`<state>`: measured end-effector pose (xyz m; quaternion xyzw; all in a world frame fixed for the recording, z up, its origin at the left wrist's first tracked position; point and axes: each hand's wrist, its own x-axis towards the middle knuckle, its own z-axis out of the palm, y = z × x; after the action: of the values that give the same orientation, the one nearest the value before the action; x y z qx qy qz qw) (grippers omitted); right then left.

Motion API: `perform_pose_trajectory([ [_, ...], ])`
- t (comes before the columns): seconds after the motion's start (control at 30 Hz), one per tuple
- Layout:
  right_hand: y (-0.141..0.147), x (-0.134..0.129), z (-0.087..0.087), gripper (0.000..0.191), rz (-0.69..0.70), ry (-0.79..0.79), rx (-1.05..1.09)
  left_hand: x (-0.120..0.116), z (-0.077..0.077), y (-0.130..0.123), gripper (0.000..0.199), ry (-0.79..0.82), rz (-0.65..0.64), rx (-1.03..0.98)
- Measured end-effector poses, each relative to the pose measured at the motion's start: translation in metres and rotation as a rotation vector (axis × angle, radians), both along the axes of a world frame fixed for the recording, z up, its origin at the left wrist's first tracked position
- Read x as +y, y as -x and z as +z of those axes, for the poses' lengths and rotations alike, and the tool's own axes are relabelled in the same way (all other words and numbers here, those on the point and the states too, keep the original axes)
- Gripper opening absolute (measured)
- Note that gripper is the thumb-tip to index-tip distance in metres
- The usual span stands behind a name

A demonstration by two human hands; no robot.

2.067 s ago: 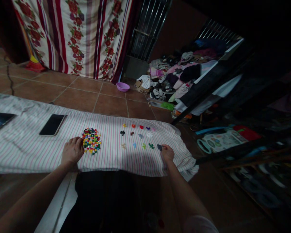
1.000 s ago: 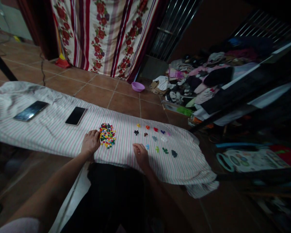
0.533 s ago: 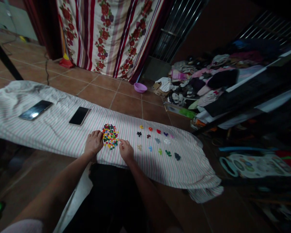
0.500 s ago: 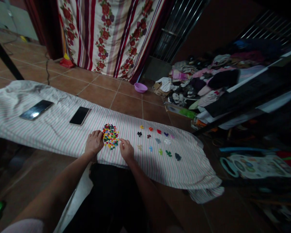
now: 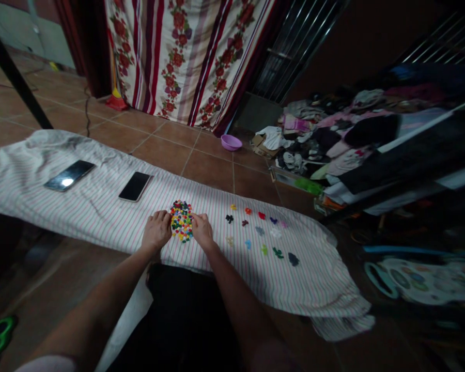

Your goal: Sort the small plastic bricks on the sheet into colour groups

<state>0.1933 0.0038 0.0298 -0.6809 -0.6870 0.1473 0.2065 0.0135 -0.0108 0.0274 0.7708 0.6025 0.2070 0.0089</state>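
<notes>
A pile of small multicoloured pieces, too small to name, lies on a striped cloth. At the pile's left edge rests my left hand, its fingers curled together; whatever may be in them is hidden. My right hand touches the pile's right edge with thumb and forefinger closed, and I cannot make out a piece between them. Further right sit small single-colour clusters in rows, among them black, red, grey, white, lime and dark green ones.
Two phones lie left of the pile, one with a glare and one dark. Beyond the cloth, a purple basin stands on the tiled floor. Heaped clothes fill the right side. A floral curtain hangs behind.
My right hand has moved slightly left against the pile, its forefinger less stretched out. My left hand stays at the left edge. The whole view has shifted a little.
</notes>
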Motion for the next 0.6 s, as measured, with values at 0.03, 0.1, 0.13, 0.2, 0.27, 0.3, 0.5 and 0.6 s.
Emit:
perform_pose_trajectory([
  [0.03, 0.002, 0.002, 0.001, 0.036, -0.003, 0.008, -0.014, 0.000, 0.000, 0.000, 0.027, 0.000, 0.002, 0.001],
  [0.1, 0.005, 0.007, 0.003, 0.035, -0.005, 0.010, -0.033, 0.000, -0.001, 0.000, 0.027, 0.001, 0.005, 0.004],
  [0.13, 0.007, 0.009, 0.004, 0.034, -0.006, 0.011, -0.041, 0.000, -0.001, 0.000, 0.027, 0.003, 0.004, 0.005],
  [0.2, 0.010, 0.014, 0.007, 0.033, -0.015, 0.018, -0.059, 0.000, -0.001, 0.000, 0.026, 0.005, 0.004, 0.009],
  [0.27, 0.013, 0.019, 0.010, 0.030, -0.023, 0.028, -0.087, 0.000, -0.001, 0.000, 0.026, 0.001, 0.005, 0.015],
  [0.3, 0.015, 0.022, 0.011, 0.029, -0.026, 0.033, -0.103, 0.000, -0.001, 0.000, 0.026, -0.003, 0.007, 0.017],
  [0.5, 0.026, 0.037, 0.022, 0.030, -0.040, 0.070, -0.198, 0.001, -0.003, 0.000, 0.025, -0.011, 0.007, 0.020],
  [0.6, 0.031, 0.044, 0.028, 0.032, -0.012, 0.115, -0.253, 0.001, -0.002, 0.000, 0.025, -0.013, 0.011, 0.020],
])
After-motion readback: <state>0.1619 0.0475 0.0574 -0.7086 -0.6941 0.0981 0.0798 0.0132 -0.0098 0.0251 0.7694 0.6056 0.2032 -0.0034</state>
